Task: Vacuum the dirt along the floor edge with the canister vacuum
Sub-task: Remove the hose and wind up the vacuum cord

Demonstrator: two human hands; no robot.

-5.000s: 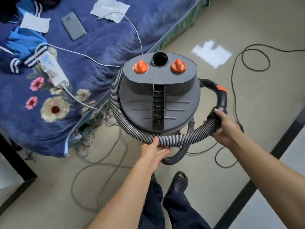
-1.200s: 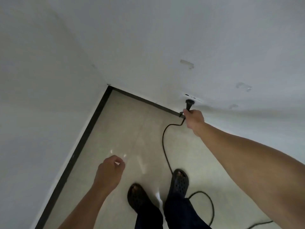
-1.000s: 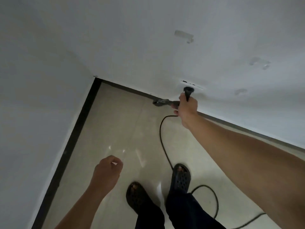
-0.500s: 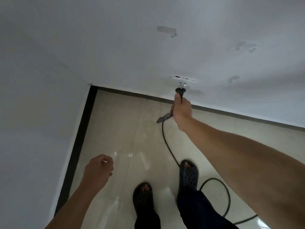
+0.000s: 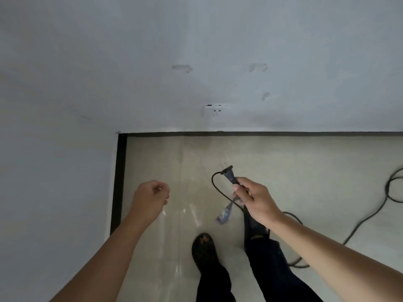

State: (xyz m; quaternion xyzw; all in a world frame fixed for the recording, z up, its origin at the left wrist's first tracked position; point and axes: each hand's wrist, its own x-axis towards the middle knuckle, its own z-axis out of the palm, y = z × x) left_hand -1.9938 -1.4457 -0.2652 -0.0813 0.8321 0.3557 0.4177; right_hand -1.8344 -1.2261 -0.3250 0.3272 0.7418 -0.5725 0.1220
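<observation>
My right hand (image 5: 254, 198) grips the black power plug (image 5: 228, 172) of the vacuum by its neck, prongs pointing up and away, well below the white wall socket (image 5: 216, 110). The black cord (image 5: 359, 223) loops from the plug past my hand and trails across the floor to the right. A small tag (image 5: 223, 213) hangs from the cord below my hand. My left hand (image 5: 151, 196) hovers at the left with fingers loosely curled, holding nothing. The canister vacuum itself is out of view.
I stand in a room corner: white walls meet a beige tiled floor (image 5: 283, 162) with a black skirting strip (image 5: 118, 182) along the left and back edges. My feet in dark sandals (image 5: 202, 247) are below the hands.
My right hand has pulled the plug back and down from the wall socket; the plug is now free in the air. The view has turned to face the wall squarely.
</observation>
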